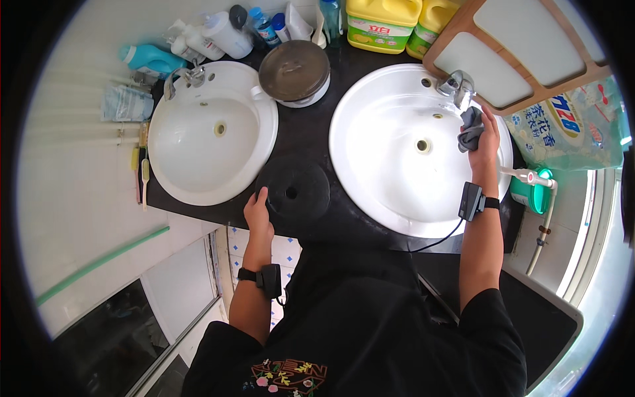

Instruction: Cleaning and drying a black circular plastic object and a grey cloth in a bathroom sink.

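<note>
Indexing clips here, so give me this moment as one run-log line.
left hand: holding black disc by rim | right hand: holding grey cloth, near chrome faucet | cloth: over right washbasin

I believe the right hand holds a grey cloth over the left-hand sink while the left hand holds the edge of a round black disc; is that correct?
Not quite: it is not the left-hand sink. The head view shows the right hand holding the grey cloth over the right-hand sink; the left hand does hold the edge of the round black disc.
</note>
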A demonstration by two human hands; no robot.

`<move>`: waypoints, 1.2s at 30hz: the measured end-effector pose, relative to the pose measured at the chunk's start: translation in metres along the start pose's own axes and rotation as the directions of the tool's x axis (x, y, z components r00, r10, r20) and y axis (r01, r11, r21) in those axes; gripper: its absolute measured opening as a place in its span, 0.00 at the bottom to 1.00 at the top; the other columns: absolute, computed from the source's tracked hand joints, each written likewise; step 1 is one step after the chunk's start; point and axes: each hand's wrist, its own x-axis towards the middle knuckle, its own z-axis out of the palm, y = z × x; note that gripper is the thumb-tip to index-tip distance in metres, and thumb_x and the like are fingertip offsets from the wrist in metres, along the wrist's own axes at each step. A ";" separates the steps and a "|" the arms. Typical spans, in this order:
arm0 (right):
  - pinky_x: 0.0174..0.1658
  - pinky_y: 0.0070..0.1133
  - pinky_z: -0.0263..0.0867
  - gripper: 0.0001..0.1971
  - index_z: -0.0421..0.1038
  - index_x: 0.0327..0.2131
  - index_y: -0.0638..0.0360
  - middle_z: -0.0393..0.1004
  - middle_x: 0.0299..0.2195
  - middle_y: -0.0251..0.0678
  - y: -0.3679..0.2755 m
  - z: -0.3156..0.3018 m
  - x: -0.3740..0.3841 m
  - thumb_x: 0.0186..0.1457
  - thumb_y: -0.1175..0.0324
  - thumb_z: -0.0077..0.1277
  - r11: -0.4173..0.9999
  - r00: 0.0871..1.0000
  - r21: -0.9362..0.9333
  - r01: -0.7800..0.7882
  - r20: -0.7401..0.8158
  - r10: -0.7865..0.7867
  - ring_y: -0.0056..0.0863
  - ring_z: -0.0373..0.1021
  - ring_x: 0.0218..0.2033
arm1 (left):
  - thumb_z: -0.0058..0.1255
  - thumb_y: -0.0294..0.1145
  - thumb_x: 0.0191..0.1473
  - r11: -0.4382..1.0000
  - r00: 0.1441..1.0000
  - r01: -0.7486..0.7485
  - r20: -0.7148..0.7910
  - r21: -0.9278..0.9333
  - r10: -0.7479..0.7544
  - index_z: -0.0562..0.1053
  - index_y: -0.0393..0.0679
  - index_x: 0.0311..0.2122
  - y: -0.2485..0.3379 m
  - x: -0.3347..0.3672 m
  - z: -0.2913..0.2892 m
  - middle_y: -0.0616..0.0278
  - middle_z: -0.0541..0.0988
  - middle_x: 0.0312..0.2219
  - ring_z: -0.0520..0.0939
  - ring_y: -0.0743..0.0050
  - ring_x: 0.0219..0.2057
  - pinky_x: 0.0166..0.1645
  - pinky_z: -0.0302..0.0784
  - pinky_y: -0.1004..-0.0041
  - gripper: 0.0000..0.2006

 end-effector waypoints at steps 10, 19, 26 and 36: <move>0.27 0.24 0.72 0.14 0.73 0.48 0.55 0.70 0.33 0.34 0.002 0.035 0.041 0.59 0.73 0.43 0.993 0.970 0.000 -0.120 0.214 0.117 0.24 0.70 0.25 | 0.55 0.29 0.54 0.862 0.884 -0.272 -0.244 0.428 0.400 0.75 0.35 0.41 -0.006 0.013 0.007 0.60 0.78 0.35 0.76 0.73 0.37 0.45 0.70 0.75 0.11; 0.38 0.19 0.68 0.11 0.76 0.38 0.62 0.76 0.35 0.32 0.006 0.030 0.051 0.61 0.68 0.45 0.978 0.969 0.115 -0.176 0.197 0.151 0.22 0.71 0.34 | 0.45 0.32 0.58 0.963 0.752 -0.165 0.659 0.211 -0.016 0.72 0.36 0.44 0.058 -0.059 0.236 0.57 0.78 0.33 0.79 0.69 0.36 0.44 0.73 0.72 0.12; 0.39 0.21 0.71 0.12 0.69 0.45 0.60 0.74 0.36 0.36 0.013 0.029 0.043 0.60 0.75 0.39 0.965 0.955 0.162 -0.205 0.249 0.161 0.23 0.72 0.35 | 0.44 0.32 0.56 0.761 0.513 0.648 0.723 0.029 -0.464 0.64 0.33 0.45 0.022 -0.070 0.362 0.47 0.69 0.41 0.72 0.53 0.45 0.54 0.70 0.54 0.15; 0.40 0.22 0.67 0.20 0.58 0.50 0.58 0.69 0.36 0.35 0.047 0.012 0.019 0.56 0.72 0.53 0.935 0.957 -0.207 0.288 0.101 -0.273 0.23 0.67 0.38 | 0.39 0.40 0.59 0.729 0.471 0.663 0.663 0.168 -0.582 0.66 0.43 0.49 -0.021 -0.066 0.394 0.53 0.70 0.43 0.72 0.60 0.46 0.52 0.69 0.58 0.16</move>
